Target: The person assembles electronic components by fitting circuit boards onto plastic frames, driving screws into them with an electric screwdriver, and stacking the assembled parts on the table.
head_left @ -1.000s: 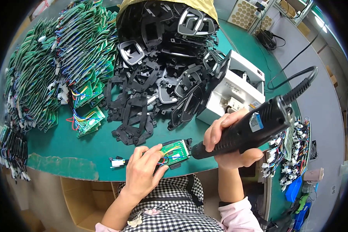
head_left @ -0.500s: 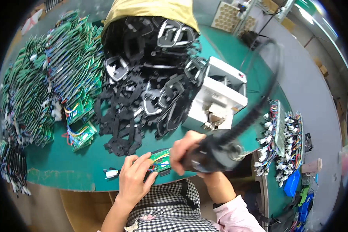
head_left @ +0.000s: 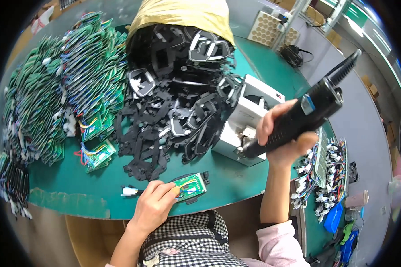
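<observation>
My right hand [head_left: 286, 151] is wrapped round a black electric screwdriver [head_left: 300, 116], held slanted with its cable end up to the right. The tip points down-left at the front of a white box [head_left: 247, 111] with small metal pieces in it; whether they touch I cannot tell. My left hand [head_left: 153, 200] presses its closed fingers on the left end of a green circuit board [head_left: 194, 186] near the table's front edge. The board lies in a black plastic frame, with coloured wires across it. A white connector [head_left: 129, 191] on a black lead sticks out left of that hand.
Beyond the hands spills a heap of black plastic frames [head_left: 149, 151] from a yellow sack [head_left: 182, 15]. Stacked wired circuit boards [head_left: 91, 66] fill the left side. More wired boards [head_left: 332, 173] stand at the right, near a blue bin [head_left: 333, 218] and a pink cup [head_left: 357, 199].
My right hand has lifted the screwdriver off the circuit board and carried it right, to the white box. My left hand stays at the board, its fingers drawn closer together.
</observation>
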A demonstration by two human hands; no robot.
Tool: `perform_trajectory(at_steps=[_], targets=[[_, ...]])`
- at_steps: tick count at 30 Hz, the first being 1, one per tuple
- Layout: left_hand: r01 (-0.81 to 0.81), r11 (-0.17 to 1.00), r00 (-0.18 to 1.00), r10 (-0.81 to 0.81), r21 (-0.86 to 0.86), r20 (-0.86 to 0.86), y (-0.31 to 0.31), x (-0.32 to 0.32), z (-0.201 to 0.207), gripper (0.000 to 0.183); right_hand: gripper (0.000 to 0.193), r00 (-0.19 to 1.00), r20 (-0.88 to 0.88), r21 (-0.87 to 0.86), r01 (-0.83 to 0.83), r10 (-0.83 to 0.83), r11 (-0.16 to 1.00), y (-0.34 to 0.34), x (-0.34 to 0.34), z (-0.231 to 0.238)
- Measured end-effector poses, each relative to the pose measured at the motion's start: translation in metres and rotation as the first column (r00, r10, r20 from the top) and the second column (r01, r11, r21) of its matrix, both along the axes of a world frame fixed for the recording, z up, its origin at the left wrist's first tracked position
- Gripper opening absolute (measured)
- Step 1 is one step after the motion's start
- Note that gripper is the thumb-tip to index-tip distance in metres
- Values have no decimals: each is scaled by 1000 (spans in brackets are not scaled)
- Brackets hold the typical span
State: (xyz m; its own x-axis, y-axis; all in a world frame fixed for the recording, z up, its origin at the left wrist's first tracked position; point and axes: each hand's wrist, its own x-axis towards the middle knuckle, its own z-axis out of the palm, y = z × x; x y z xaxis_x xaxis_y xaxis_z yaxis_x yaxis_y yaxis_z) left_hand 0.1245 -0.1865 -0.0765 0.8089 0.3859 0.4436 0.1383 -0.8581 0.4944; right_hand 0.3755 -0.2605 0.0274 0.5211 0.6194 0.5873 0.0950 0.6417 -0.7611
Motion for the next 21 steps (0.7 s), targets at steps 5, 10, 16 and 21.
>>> perform_trajectory(at_steps=[5,10,16,21], targets=[[12,998,996,-6,-62,86,8,6,-9,26,79,943,-127,162,-286,308,944,1,-62,-17],[12,997,995,-4,-79,100,11,6,-12,14,80,898,-184,129,-380,399,916,8,-102,-41],[6,995,993,5,-95,119,10,0,-14,13,81,903,-99,119,-405,417,906,17,-113,-58],[7,996,993,4,-93,121,10,3,-16,12,81,912,-44,87,-404,408,911,13,-113,-58]])
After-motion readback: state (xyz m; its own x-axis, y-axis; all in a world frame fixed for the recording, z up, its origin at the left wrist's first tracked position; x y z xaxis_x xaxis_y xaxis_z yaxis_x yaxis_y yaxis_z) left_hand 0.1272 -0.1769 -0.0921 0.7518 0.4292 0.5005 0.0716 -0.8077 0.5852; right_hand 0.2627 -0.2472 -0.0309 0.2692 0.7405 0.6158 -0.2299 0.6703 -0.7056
